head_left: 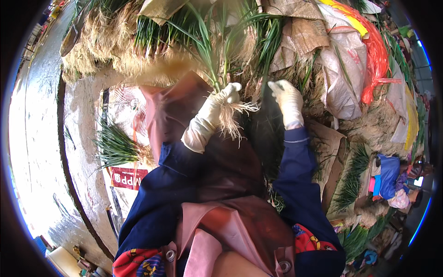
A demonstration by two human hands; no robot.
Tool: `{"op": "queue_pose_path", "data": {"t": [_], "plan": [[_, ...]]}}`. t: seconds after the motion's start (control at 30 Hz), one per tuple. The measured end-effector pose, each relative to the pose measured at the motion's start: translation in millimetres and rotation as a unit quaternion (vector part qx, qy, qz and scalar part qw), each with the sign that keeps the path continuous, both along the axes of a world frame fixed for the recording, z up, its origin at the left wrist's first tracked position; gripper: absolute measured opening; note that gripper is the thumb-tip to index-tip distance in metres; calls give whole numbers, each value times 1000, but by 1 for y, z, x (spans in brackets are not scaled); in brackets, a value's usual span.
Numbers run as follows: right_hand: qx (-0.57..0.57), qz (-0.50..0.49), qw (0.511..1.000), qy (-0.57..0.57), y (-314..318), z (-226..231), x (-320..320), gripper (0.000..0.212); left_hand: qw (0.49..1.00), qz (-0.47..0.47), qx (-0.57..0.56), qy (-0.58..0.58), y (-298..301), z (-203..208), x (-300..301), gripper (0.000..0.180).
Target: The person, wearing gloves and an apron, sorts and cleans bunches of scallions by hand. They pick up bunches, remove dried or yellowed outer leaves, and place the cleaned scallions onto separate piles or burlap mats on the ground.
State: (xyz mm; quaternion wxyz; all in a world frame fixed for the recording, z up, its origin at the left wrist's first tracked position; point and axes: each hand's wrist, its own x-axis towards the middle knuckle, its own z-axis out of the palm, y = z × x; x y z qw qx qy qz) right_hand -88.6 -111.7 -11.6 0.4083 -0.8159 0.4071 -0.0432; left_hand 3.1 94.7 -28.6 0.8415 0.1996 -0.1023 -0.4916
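My left hand (213,113), in a whitish glove, is closed round a small bunch of spring onions (226,69). Their green leaves point away from me, and the pale stringy roots (229,121) hang out on my side of the fist. To the right, apart from the bunch, is my right hand (287,100), gloved too. Its fingers are curled in at the tips; what they pinch, if anything, I cannot make out. Below both hands a brown-red apron (226,171) covers my lap.
Piled spring onions (104,39) with dense roots line the far side, partly under brown sacking (304,34). A tied bundle (121,147) lies on a printed sack at left. Red plastic strips (376,60) and a white sack (341,76) are at right. A person (392,177) sits farther right.
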Motion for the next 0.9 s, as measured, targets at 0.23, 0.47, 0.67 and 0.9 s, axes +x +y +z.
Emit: {"op": "queue_pose_path", "data": {"t": [0.23,0.47,0.67,0.9], "plan": [[-31,13,999,-23,-12,-44,63,32,976,149,156,1,-25,5,-10,33],[32,26,990,134,-13,-40,69,44,968,155,197,-4,-30,1,-10,30],[210,-73,965,-138,-8,-32,47,24,970,164,176,21,-37,13,-18,30],[-73,175,978,-89,22,-16,19,18,955,8,293,-35,-38,2,-19,35]]}}
